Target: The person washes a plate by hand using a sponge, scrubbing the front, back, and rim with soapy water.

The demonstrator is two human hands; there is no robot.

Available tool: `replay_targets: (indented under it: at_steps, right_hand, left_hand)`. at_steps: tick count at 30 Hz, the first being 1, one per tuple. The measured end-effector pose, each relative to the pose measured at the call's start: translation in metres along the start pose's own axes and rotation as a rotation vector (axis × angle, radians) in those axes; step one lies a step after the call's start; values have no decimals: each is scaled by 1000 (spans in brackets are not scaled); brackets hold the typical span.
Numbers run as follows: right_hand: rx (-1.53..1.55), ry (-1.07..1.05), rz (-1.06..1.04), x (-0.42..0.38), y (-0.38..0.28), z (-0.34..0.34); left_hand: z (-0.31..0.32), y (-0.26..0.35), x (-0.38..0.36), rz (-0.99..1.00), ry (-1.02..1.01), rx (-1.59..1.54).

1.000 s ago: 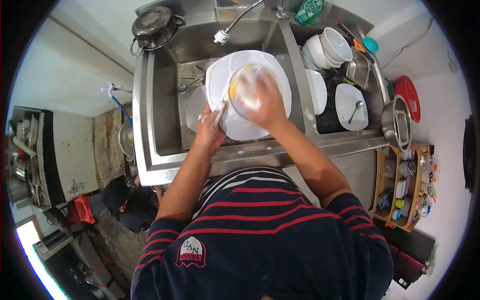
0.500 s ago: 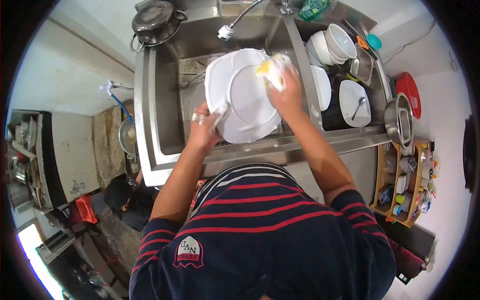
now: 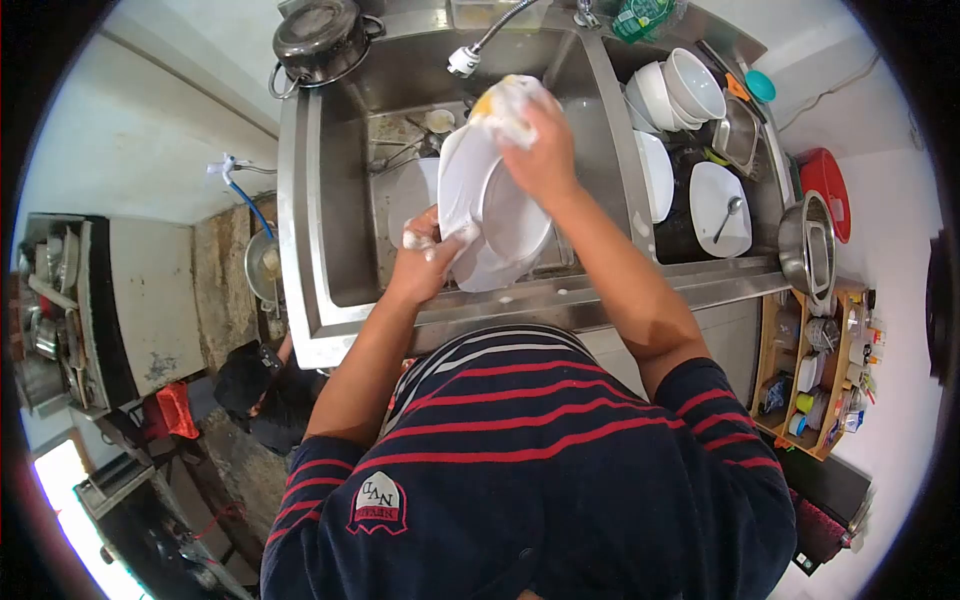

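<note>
A white plate [image 3: 510, 215] is tilted over the left sink basin [image 3: 345, 215], its underside with the raised ring facing me. My left hand [image 3: 425, 260], dotted with suds, grips the plate's lower left edge. In my right hand [image 3: 542, 155] is a foamy yellow sponge [image 3: 510, 103], held at the plate's upper edge. Behind the plate, another pale dish [image 3: 413, 190] lies in the basin, partly covered. Some cutlery [image 3: 395, 160] and a small round item [image 3: 439, 121] rest on the basin floor.
A faucet spout [image 3: 463, 62] hangs over the basin. A dark pot [image 3: 318, 45] sits at the back left corner. White bowls [image 3: 690, 85], a square plate with a spoon [image 3: 720, 205] and a green bottle [image 3: 640, 18] are on the right. Another person [image 3: 258, 390] is low at the left.
The plate has tilted more edge-on, uncovering the dish behind it. My right hand and the sponge have moved up and left to the top edge. My left hand keeps its grip.
</note>
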State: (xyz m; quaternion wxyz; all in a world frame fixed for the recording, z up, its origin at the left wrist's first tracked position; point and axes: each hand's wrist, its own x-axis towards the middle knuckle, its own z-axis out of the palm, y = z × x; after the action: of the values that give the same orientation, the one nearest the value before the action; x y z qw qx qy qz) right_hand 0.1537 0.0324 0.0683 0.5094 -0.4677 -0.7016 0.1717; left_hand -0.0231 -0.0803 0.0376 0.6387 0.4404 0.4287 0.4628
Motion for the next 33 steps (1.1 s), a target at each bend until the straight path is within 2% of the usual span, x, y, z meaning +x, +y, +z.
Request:
replay_targets:
  at_steps: [2,3,5,6,8,9,11,14,17,19,21,23,25,27,29,31,33]
  right_hand:
    - [-72,-45,-353,-10,-24,4]
    - [-30,-83,-445,-10,-51,3]
    - [-69,-350,-484,-21,-64,1]
    - [-70,-347,-479,-19,-60,1]
    - [-93,-165,-567,-6,-43,0]
    - [-75,-39,-451,-4,-25,1]
    - [-37,42,-140,-1,16,-3]
    - [37,120,-34,-19,44,-13]
    - [44,183,92,-49,20,-20]
    - [53,175,141,-77,8,-20]
    - [59,167,198,-90,-4,-15]
    - [-70,60,5,-90,-24,-7]
    - [-48,33,-22,-90,-41,3]
    - [-17,11,-64,-90,-46,5]
    - [-142,-187,-360,-91,-47,-1]
    - [-147,-196,-363,-103,-39,-7]
    - [-188,-158,-417,-109,-29,-18]
  left_hand:
    - [-2,-4,3,21,23,11]
    - [-9,-8,3,20,20,12]
    - [-27,-16,-1,308,-1,769]
    - [-23,-13,0,307,-7,771]
    - [-8,-2,2,52,37,-162]
    - [-7,1,0,50,35,-162]
    - [-5,8,-3,15,137,-320]
    - [-6,20,-1,28,192,-395]
    - [-11,18,0,40,206,-446]
    - [-15,9,3,68,329,-536]
    - [-16,7,7,88,325,-541]
    - [-11,4,12,118,315,-519]
    - [0,8,21,102,310,-474]
    - [4,15,27,141,393,-667]
    - [5,26,27,125,433,-646]
    - [-2,29,25,59,452,-751]
    - [-8,29,22,3,537,-724]
